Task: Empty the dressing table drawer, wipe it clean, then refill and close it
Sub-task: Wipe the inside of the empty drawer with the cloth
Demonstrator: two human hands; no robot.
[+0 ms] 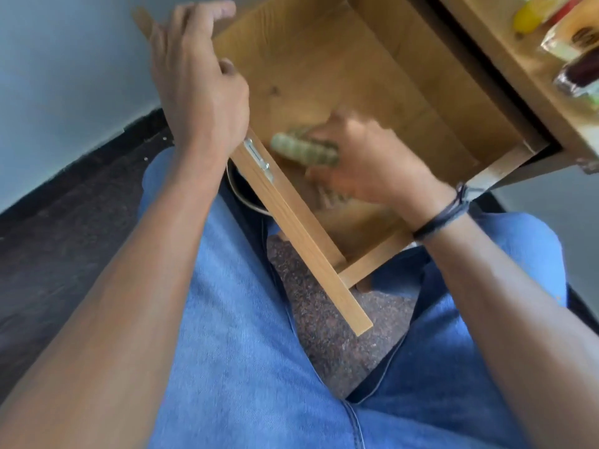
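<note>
Wall (64,59) fills the far left of my head feed, grey-blue, with a dark skirting strip (81,163) running diagonally below it. Next over, left hand (197,89) sits on the front panel of the drawer (324,66), fingers curled over the panel's top edge and gripping it. I see a metal lock plate (259,160) screwed to the inside of that front panel, just below the left wrist. Drawer is pulled well out from the dressing table (525,76), over the person's lap, and its wooden floor looks bare apart from what the right hand has. Blue jeans (227,319) cover both legs across the bottom of frame, with speckled brown floor (324,319) visible in the gap between them. Inside the drawer near the front panel, a green-and-pale striped cloth (304,150) is bunched up and pressed to the drawer floor. Right hand (366,163) is closed on that cloth; it's motion-blurred, so finger detail is lost. Dark cord bracelet (444,212) is on the right wrist. Far right, on the dressing table top, I make out a yellow object (526,17) and a dark bottle-like item (580,72), both blurred, can't identify further.
</note>
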